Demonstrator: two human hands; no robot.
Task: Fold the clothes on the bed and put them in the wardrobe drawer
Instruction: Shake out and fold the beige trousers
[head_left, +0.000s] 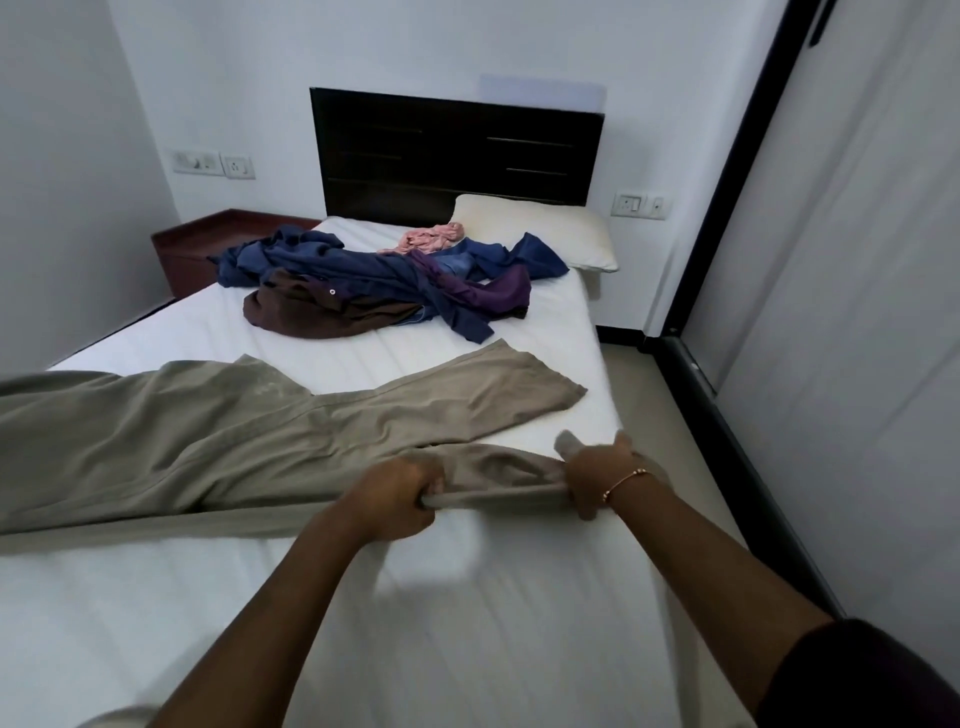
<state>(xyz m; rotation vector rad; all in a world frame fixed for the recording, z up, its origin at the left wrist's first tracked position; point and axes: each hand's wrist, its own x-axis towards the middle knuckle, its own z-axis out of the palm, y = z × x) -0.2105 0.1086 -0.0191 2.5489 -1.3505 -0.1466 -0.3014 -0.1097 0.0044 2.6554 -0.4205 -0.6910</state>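
Khaki trousers (208, 431) lie spread across the white bed (363, 597), waist off to the left, one leg reaching toward the right edge. The nearer leg's end is bunched between my hands. My left hand (395, 493) grips its lower edge in a fist. My right hand (597, 475), with a thin bracelet at the wrist, holds the cuff end near the bed's right edge. Farther up the bed sits a loose pile of clothes (384, 286): navy, brown, purple and a pink piece (431, 238).
A cream pillow (540, 234) leans by the dark headboard (457, 150). A brown bedside table (208, 244) stands at the left. White wardrobe doors (841, 312) with a black frame run along the right, past a narrow strip of floor (654, 415).
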